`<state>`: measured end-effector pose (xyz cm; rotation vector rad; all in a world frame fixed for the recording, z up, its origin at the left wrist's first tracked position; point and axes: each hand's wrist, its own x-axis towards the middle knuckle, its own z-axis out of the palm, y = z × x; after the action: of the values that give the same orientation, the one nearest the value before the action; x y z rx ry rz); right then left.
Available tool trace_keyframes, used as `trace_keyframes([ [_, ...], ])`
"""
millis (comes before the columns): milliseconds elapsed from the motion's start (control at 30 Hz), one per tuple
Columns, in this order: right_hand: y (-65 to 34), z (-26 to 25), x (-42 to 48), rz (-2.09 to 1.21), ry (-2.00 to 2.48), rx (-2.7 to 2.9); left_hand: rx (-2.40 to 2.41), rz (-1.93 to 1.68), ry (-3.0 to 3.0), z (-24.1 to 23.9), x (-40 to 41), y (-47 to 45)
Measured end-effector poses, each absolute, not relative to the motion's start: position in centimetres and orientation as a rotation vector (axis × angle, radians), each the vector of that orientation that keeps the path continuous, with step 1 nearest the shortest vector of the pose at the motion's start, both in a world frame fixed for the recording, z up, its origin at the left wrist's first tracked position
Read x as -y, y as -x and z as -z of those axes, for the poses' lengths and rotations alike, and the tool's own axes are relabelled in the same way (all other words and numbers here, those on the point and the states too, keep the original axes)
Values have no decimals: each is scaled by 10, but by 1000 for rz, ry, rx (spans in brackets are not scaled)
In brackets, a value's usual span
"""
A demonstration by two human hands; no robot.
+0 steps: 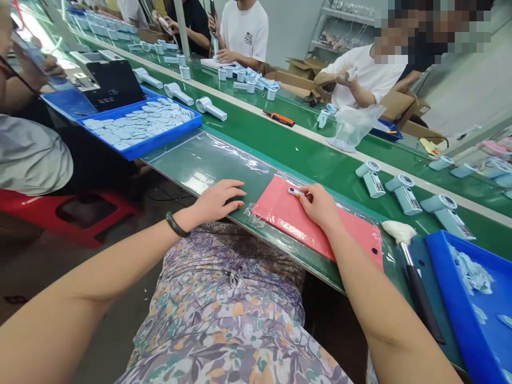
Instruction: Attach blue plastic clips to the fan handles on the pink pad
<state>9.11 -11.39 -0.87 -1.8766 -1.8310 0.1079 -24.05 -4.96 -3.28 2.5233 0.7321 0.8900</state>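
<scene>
A pink mat (288, 216) under clear film lies at the near edge of the green workbench (224, 160). My right hand (320, 205) rests on the mat, its fingertips pinched on a small white round part (293, 191). My left hand (218, 201) lies on the bench edge just left of the mat, fingers loosely curled and apart, holding nothing.
A black-handled brush (416, 277) and a blue tray (472, 298) sit at right. Light blue handheld devices (404, 192) lie on the conveyor (320, 154). Another blue tray of pale parts (140, 125) stands at left. Other people work across the belt and at left.
</scene>
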Motion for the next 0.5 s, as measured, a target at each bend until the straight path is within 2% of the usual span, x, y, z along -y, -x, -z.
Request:
trace_keyframes([
  [200, -89, 9, 115, -87, 1896, 1824, -732, -1291, -2360, 62, 124, 252],
  [367, -89, 9, 115, -85, 1895, 1831, -612, -1128, -2387, 99, 183, 268],
  [500, -91, 11, 115, -80, 1884, 1839, -655, -1028, -2337, 114, 198, 272],
])
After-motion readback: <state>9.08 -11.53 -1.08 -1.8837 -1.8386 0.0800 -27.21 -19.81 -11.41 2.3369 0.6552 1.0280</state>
